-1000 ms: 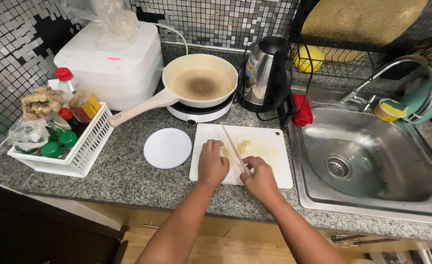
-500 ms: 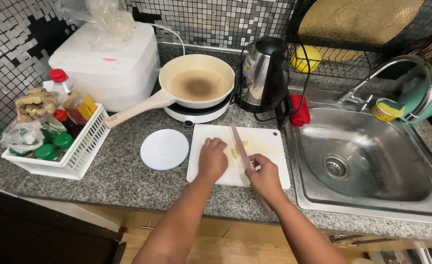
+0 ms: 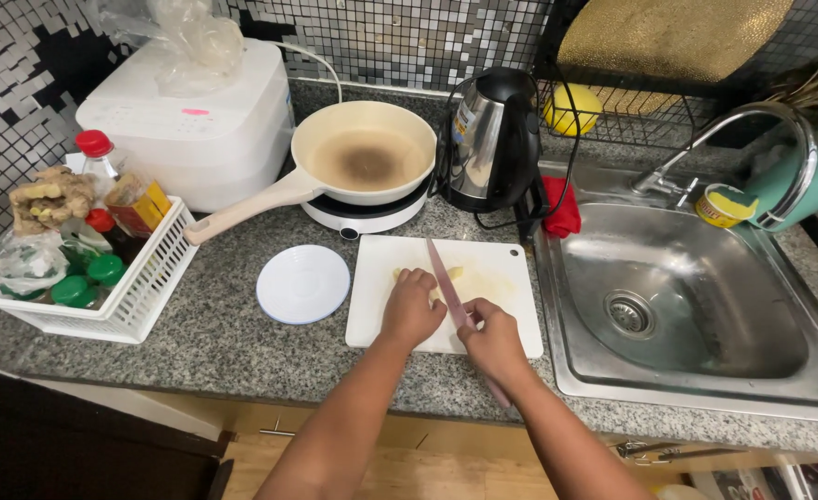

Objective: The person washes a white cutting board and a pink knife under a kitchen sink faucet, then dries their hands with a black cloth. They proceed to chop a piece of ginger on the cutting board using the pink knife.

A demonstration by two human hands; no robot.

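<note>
1. While it lies at the centre of the white cutting board (image 3: 502,278), the pale food piece (image 3: 451,275) is pinned by the left hand (image 3: 411,310), curled closed on it to steady it.
2. The right hand (image 3: 494,341) is wrapped shut around the pink knife (image 3: 446,282), blade angled up-frame beside the left knuckles.
3. A white saucer (image 3: 303,283) sits left of the board on the worktop (image 3: 242,347); the sink (image 3: 687,306) lies right.

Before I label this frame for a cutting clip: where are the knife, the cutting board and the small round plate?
knife (image 3: 443,282), head view, middle of the pinkish blade.
cutting board (image 3: 502,268), head view, bare white part near its far right corner.
small round plate (image 3: 303,283), head view, centre of its white face.
</note>
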